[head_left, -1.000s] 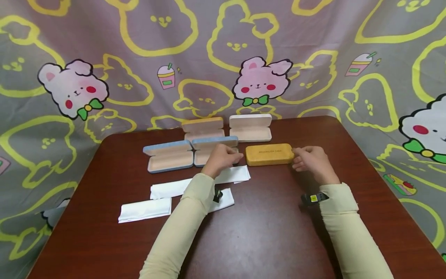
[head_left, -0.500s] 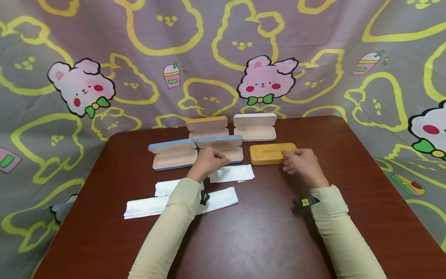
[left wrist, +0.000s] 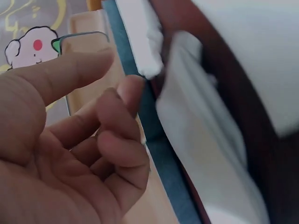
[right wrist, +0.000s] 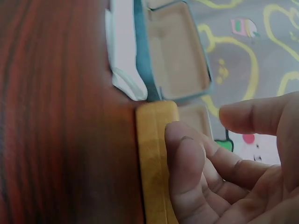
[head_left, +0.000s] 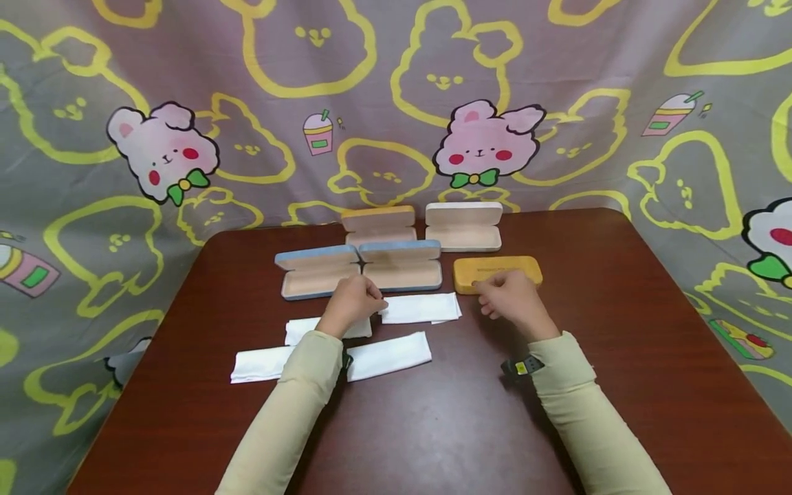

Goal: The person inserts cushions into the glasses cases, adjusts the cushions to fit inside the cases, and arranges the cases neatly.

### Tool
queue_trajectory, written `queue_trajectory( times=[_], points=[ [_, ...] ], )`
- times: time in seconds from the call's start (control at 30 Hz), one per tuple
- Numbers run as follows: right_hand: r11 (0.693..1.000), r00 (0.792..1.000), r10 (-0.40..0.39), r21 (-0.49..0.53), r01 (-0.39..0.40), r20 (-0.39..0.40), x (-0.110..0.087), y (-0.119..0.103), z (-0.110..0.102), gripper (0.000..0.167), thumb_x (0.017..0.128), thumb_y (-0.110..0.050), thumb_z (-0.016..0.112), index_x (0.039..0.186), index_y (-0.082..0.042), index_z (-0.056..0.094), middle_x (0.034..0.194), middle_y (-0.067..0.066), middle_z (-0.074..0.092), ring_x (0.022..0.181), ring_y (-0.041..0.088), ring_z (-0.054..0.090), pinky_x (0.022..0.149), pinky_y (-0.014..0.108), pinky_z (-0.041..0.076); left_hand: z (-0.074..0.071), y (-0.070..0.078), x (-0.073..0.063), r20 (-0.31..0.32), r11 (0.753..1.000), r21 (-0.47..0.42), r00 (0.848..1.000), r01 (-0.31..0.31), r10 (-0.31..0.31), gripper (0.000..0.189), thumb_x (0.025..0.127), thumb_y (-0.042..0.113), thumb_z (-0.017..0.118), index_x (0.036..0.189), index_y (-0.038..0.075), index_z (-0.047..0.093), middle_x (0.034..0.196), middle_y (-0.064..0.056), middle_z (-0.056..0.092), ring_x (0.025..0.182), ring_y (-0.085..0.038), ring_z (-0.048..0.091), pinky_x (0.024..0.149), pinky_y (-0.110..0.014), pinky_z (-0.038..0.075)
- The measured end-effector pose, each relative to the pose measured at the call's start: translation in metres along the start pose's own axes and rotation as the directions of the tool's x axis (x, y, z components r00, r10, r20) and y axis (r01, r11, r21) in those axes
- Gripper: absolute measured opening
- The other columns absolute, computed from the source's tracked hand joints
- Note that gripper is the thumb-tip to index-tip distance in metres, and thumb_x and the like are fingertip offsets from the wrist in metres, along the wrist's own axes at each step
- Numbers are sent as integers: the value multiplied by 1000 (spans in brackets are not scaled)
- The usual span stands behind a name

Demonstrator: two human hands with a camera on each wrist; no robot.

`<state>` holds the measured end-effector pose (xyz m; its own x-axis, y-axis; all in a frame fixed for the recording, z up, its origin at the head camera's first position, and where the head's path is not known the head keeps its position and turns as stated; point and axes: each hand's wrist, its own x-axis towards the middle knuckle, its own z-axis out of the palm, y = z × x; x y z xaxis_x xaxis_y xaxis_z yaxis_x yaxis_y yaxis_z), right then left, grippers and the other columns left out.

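In the head view my left hand (head_left: 353,302) hovers over the white folded cloths, right by the left end of the upper right cloth (head_left: 422,309). The left wrist view shows its thumb apart from loosely curled fingers (left wrist: 124,154), with nothing between them. My right hand (head_left: 512,300) is in front of the closed yellow glasses case (head_left: 465,275) and covers part of it. Thumb and fingers stand apart in the right wrist view, holding nothing; the fingertips overlap the side of the yellow case there. Two open blue cases (head_left: 402,275) stand side by side behind the cloths.
Farther back are an open yellow case (head_left: 379,221) and an open white case (head_left: 464,237). More folded cloths lie nearer me, one at the lower left (head_left: 260,364) and one lower right of it (head_left: 391,355). A patterned curtain (head_left: 383,103) hangs behind the brown table (head_left: 445,426).
Both hands have moved left and a little nearer. The left left the right blue case for the cloths; the right left the yellow case's right end. The head view has swung slightly left.
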<state>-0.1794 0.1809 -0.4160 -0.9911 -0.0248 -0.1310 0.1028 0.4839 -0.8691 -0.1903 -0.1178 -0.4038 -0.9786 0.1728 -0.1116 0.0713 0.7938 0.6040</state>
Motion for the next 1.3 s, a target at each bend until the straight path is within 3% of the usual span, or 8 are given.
queue_trajectory(
  times=[0.2,0.3,0.4,0.6,0.9,1.0,1.13,1.3],
  points=[
    [976,996,-91,-199,93,17,-2,-2,18,24,91,-19,71,82,2,76,57,3,64,50,18,62,50,32,52,3,-2,-1,27,991,137,1000,-3,0,15,85,16,82,92,4,75,99,-11,70,76,-21,62,71,-38,53],
    [936,986,-163,-313,163,26,0,-4,25,26,90,-20,71,70,-3,76,49,-3,59,46,14,57,48,31,47,3,1,0,43,985,173,999,-20,13,15,84,15,82,80,6,71,87,-7,68,69,-17,53,66,-35,49],
    [901,977,-208,-382,207,39,2,-7,35,31,89,-20,72,61,-8,72,46,-7,53,47,14,50,48,30,41,2,3,0,42,978,205,999,-25,17,33,82,14,82,63,10,56,65,0,49,59,-14,36,56,-31,37],
    [880,982,-187,-438,185,38,-1,-7,41,40,89,-22,73,52,-11,62,46,-8,40,48,13,39,45,29,32,12,10,2,58,968,246,997,-56,43,61,83,13,83,53,16,30,53,6,16,51,-11,15,48,-26,21],
    [892,984,-161,-417,177,75,0,-9,51,42,87,-15,71,51,-14,52,50,-7,36,51,15,40,48,30,34,16,12,2,38,958,285,999,-12,2,40,82,10,81,55,14,52,51,5,42,50,-13,44,46,-28,37],
    [899,985,-156,-401,174,78,-1,-9,51,34,87,-13,71,57,-12,57,54,-4,44,55,17,46,51,31,38,16,8,0,41,970,239,999,-35,26,39,82,7,76,54,16,51,50,5,41,49,-12,40,46,-27,35],
    [912,985,-162,-375,169,51,-5,-8,48,20,86,-12,73,69,-9,64,63,-1,55,63,21,52,57,33,43,14,3,-1,68,996,62,996,-69,65,24,85,9,73,65,14,61,57,4,53,51,-12,48,55,-28,43],
    [930,983,-179,-319,184,43,-10,-9,40,14,86,-16,74,78,-8,68,58,-2,59,62,20,57,60,35,44,8,0,-1,77,987,-160,996,-32,44,6,87,10,74,83,8,69,68,-2,66,61,-21,63,65,-34,52]
  ],
)
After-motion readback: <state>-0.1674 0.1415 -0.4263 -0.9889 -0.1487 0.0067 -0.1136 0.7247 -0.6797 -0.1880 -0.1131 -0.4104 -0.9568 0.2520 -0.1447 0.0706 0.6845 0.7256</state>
